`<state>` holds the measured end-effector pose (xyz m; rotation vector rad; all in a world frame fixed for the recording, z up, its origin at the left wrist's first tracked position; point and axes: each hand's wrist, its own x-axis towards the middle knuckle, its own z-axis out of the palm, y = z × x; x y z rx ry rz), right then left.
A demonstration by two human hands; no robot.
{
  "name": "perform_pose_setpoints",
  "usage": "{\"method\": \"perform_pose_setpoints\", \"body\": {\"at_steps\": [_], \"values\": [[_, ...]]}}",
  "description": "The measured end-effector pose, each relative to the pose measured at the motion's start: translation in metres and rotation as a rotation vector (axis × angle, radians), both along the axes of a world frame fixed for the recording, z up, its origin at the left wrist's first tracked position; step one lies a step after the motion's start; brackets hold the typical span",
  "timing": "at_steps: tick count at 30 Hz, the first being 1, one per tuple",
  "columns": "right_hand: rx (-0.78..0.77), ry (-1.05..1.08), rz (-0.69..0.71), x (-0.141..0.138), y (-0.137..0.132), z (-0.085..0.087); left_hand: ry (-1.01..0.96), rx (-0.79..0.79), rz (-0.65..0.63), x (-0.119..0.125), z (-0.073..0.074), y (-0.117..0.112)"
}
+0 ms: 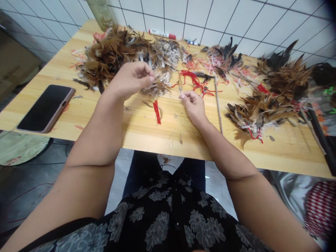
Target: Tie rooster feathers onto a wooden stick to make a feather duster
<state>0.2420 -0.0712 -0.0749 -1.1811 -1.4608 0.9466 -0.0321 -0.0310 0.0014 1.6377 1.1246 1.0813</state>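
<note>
My right hand (194, 106) is closed, with thumb and forefinger pinching a thin brown feather (180, 83) that points up. My left hand (135, 78) hovers in front of the brown feather pile (110, 52), its fingers curled and the thumb close to the fingertips; whether something small sits between them I cannot make out. Beneath the left hand, pale-based feathers (160, 84) lie on the wooden table (147, 136). A short bundle of red yarn (156, 112) rests between the hands, nearer the table edge. Longer red strands (193, 77) spread beyond the right hand.
A thin stick (217, 105) lies right of my right hand. More feather bunches (265, 108) cover the right side. A phone (46, 108) lies at the left, and a red marker (162, 34) by the tiled wall. A translucent container (101, 14) stands at the back left.
</note>
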Motion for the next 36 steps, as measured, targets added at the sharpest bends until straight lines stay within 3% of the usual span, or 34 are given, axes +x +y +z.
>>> {"method": "perform_pose_setpoints", "body": {"at_steps": [4, 8, 26, 36], "values": [[-0.015, -0.008, 0.001, -0.002, -0.001, 0.0, -0.185, -0.162, -0.118, 0.036, -0.011, -0.009], [-0.025, -0.008, 0.014, -0.004, -0.001, 0.0, -0.258, -0.266, -0.146, 0.058, -0.02, -0.015], [-0.061, 0.065, 0.098, -0.008, 0.001, -0.004, -0.202, -0.118, -0.128, 0.063, -0.032, -0.02], [-0.091, 0.002, 0.124, -0.009, 0.001, -0.004, -0.228, -0.148, -0.118, 0.066, -0.037, -0.018]]}}
